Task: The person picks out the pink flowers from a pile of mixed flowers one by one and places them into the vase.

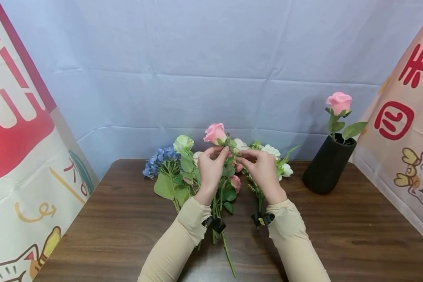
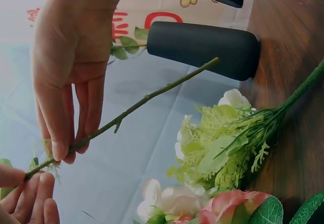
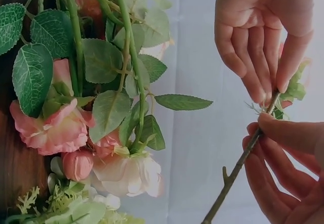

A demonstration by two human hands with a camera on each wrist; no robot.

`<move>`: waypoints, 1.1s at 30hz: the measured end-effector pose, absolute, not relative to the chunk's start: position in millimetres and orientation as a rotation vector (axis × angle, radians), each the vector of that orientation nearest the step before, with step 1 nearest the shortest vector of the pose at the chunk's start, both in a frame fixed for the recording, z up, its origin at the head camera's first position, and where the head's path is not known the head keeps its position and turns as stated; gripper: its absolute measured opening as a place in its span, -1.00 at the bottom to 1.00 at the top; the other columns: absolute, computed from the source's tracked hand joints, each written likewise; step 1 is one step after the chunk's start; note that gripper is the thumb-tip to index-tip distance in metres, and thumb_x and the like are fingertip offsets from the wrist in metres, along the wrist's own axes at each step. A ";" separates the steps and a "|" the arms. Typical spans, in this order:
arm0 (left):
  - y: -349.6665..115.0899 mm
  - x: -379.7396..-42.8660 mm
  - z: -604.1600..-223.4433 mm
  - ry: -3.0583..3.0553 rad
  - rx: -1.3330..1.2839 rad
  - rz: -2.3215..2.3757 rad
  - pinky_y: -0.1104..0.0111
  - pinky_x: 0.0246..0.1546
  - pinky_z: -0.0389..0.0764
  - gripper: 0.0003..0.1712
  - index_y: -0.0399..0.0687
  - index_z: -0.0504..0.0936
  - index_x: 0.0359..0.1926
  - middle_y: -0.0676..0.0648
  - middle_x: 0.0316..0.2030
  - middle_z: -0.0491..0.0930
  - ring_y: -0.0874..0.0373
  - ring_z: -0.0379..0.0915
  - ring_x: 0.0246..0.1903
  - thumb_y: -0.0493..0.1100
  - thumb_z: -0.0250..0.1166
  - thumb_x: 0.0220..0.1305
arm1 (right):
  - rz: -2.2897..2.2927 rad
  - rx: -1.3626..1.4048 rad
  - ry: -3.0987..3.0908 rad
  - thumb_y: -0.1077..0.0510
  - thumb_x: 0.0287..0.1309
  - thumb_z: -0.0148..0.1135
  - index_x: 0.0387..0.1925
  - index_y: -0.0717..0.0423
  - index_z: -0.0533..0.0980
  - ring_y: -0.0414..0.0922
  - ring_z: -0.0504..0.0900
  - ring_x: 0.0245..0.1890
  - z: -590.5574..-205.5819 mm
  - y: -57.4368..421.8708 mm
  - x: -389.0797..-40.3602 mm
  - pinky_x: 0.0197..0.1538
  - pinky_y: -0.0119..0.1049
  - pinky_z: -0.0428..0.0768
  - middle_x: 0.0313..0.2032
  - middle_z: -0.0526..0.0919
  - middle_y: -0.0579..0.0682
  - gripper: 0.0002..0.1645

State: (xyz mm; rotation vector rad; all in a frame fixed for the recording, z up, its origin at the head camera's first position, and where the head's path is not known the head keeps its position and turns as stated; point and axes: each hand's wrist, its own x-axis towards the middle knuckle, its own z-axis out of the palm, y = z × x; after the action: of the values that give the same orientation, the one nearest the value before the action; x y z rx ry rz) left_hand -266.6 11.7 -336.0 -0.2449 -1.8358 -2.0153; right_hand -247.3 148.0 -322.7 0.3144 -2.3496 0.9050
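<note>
A pink rose (image 1: 215,133) is held up above the flowers on the table, its bloom tilted up to the left. Just below the bloom, my left hand (image 1: 211,168) pinches its stem between thumb and fingers. My right hand (image 1: 262,170) pinches the same stem a little further down, close beside the left. Past the right fingers, the bare brown-green stem (image 2: 152,95) runs on, with a small side stub. Some thin green wisps show by the fingertips in the right wrist view. Most of the bloom is hidden behind the left hand there.
A black vase (image 1: 329,164) with another pink rose (image 1: 339,103) stands at the right on the wooden table (image 1: 127,227). Beneath my hands lie blue hydrangea (image 1: 162,158), a pale green bloom (image 1: 183,144), pink blooms (image 3: 50,125) and a white-flowered bunch (image 2: 217,148). Printed cloths hang at both sides.
</note>
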 end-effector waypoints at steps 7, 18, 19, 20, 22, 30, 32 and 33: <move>4.7 -268.9 -347.0 -1.943 -0.286 -1.817 0.33 -0.38 0.51 -0.85 0.06 0.63 -0.28 0.02 -0.36 0.63 0.23 0.50 -0.37 -0.07 0.21 0.12 | 0.915 0.301 -2.304 0.02 -0.11 0.30 -0.28 -0.02 0.64 -0.14 0.64 -0.44 -319.0 154.4 -245.6 -0.37 -0.22 0.55 -0.41 0.69 -0.03 -0.73; -44.5 -269.9 -351.8 -1.958 -0.202 -1.734 0.27 -0.30 0.47 -0.79 -0.11 0.55 -0.17 -0.08 -0.26 0.56 0.07 0.46 -0.32 -0.19 0.15 0.17 | 0.886 0.270 -2.258 0.09 -0.08 0.30 -0.32 0.01 0.65 -0.12 0.65 -0.45 -297.6 177.4 -245.6 -0.47 -0.24 0.54 -0.38 0.69 0.03 -0.79; -48.6 -273.0 -356.0 -1.964 -0.189 -1.711 0.29 -0.30 0.47 -0.80 -0.07 0.56 -0.17 -0.04 -0.26 0.56 0.11 0.46 -0.32 -0.17 0.16 0.16 | 0.878 0.265 -2.258 0.09 -0.08 0.30 -0.31 0.01 0.65 -0.12 0.65 -0.45 -295.8 179.3 -245.6 -0.48 -0.25 0.54 -0.38 0.69 0.03 -0.78; -52.9 -276.6 -360.6 -1.972 -0.180 -1.702 0.30 -0.29 0.46 -0.80 -0.03 0.56 -0.17 0.00 -0.25 0.55 0.16 0.44 -0.30 -0.14 0.16 0.17 | 0.866 0.259 -2.259 0.08 -0.08 0.29 -0.31 0.01 0.65 -0.12 0.65 -0.46 -294.0 181.0 -245.6 -0.48 -0.25 0.53 -0.38 0.69 0.04 -0.78; -59.3 -276.9 -361.3 -1.974 -0.164 -1.679 0.30 -0.27 0.45 -0.81 -0.01 0.56 -0.18 0.01 -0.25 0.55 0.19 0.43 -0.28 -0.15 0.15 0.17 | 0.839 0.250 -2.256 0.06 -0.09 0.29 -0.30 0.01 0.65 -0.13 0.65 -0.48 -290.6 183.6 -245.6 -0.50 -0.29 0.51 -0.39 0.69 0.03 -0.76; -82.2 -278.5 -365.9 -1.951 -0.174 -1.620 0.32 -0.29 0.43 -0.82 -0.07 0.56 -0.19 -0.07 -0.24 0.57 0.19 0.44 -0.28 -0.19 0.16 0.16 | 0.800 0.232 -2.252 0.01 -0.09 0.29 -0.29 -0.04 0.65 -0.16 0.65 -0.43 -276.7 189.9 -246.3 -0.46 -0.32 0.51 -0.36 0.69 -0.02 -0.75; -88.3 -278.4 -367.4 -1.944 -0.176 -1.590 0.32 -0.32 0.43 -0.81 -0.08 0.56 -0.19 -0.08 -0.25 0.57 0.17 0.44 -0.31 -0.19 0.15 0.17 | 0.799 0.226 -2.255 0.02 -0.07 0.29 -0.28 -0.03 0.65 -0.15 0.65 -0.42 -274.0 191.2 -246.5 -0.43 -0.26 0.52 -0.37 0.69 -0.01 -0.75; -91.5 -278.7 -369.6 -1.936 -0.174 -1.578 0.32 -0.32 0.42 -0.81 -0.09 0.57 -0.19 -0.07 -0.26 0.57 0.16 0.44 -0.31 -0.18 0.15 0.17 | 0.796 0.223 -2.255 0.02 -0.07 0.28 -0.28 -0.03 0.65 -0.13 0.64 -0.42 -273.9 191.4 -246.5 -0.42 -0.24 0.52 -0.38 0.69 0.00 -0.75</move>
State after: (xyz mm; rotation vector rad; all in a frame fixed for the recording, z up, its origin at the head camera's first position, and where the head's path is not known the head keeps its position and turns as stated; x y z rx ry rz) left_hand -278.7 -91.5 -369.6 -0.1744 -1.9362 -1.5785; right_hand -246.5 191.4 -273.9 0.2227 -2.2551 0.7965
